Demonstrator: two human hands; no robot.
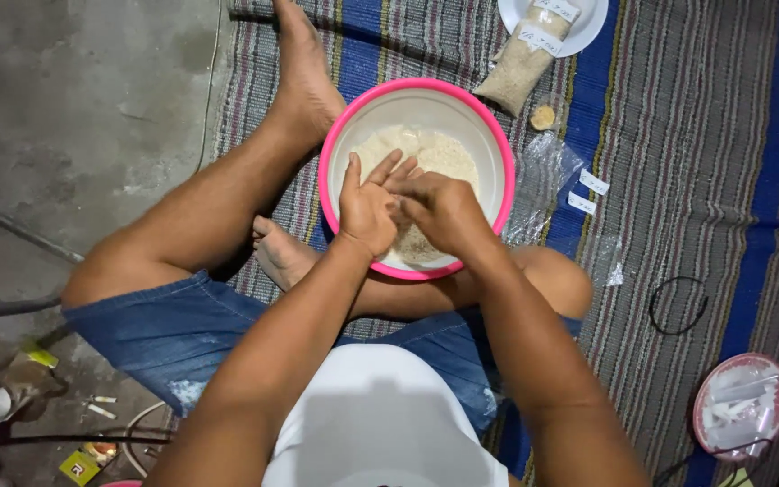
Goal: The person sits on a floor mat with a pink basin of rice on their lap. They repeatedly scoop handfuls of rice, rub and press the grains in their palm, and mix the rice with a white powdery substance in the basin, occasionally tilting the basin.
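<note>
The rice point(426, 158) lies in a pink-rimmed bowl point(340, 135) that sits on a striped mat point(678, 117), between the seated person's bent legs and just ahead of the knees. The pale grains fill the bottom of the bowl, with more showing on the far side than on the near side, where the hands cover them.

Both hands are over the near half of the bowl and touch each other. The left hand point(367, 203) is spread flat, fingers pointing away and slightly right. The right hand point(444, 212) is curled narrow, its fingertips pressed against the left hand's fingers; whether any grains are pinched there cannot be told. The rice lies straight below and just beyond both hands, about equally near to each.

Past the bowl, a clear bag of rice point(520, 63) lies slanted, its top end on a white plate point(592, 22). An empty clear wrapper point(547, 171) sits right of the bowl. Further right lie a black loop point(678, 305) and a small pink dish point(739, 408) of white bits. Bare concrete floor point(83, 99) is on the left.
</note>
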